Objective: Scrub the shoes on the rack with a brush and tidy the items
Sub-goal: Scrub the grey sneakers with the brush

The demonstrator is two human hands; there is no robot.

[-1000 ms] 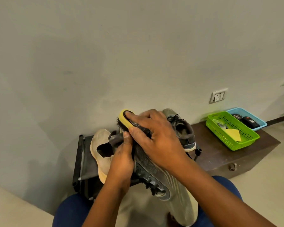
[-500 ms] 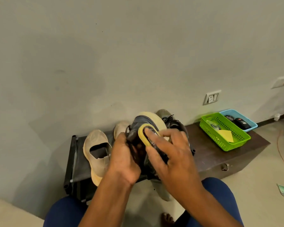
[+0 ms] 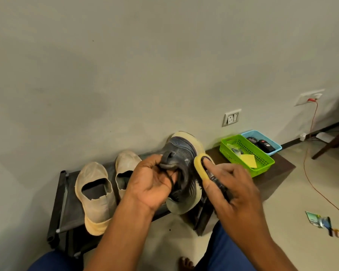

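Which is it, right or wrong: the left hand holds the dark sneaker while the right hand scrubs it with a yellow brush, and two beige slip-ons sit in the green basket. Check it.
Wrong in one respect. The head view shows the two beige slip-ons sitting on the black shoe rack, not in the green basket. The rest stands: the left hand holds the dark sneaker and the right hand scrubs it with the yellow brush.
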